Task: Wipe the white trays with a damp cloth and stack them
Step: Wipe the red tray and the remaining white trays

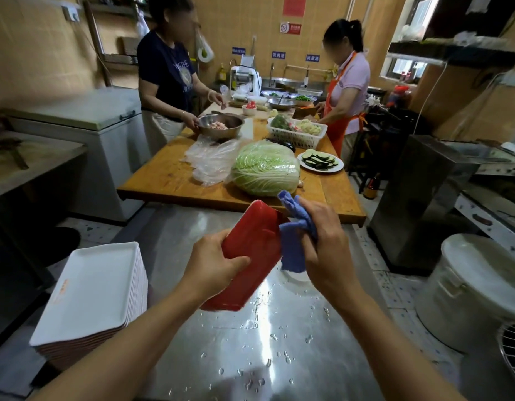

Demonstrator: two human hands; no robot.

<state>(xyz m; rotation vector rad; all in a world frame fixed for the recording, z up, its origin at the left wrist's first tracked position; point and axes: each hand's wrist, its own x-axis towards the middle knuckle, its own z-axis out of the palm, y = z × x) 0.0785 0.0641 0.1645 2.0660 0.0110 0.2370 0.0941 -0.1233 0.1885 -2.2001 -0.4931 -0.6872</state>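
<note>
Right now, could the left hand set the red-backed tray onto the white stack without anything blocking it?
Probably yes. The left hand grips the tray, and the stack sits just to its left on the steel counter, top bare, nothing between.

light: even, moderately bright indoor | source: daylight from the window (pixel 409 63) far right of the wet steel counter (pixel 267 328) | glare: bright streak on that counter | edges: wide-angle bending, corners darker | blur: soft at left edge, faces blurred
</note>
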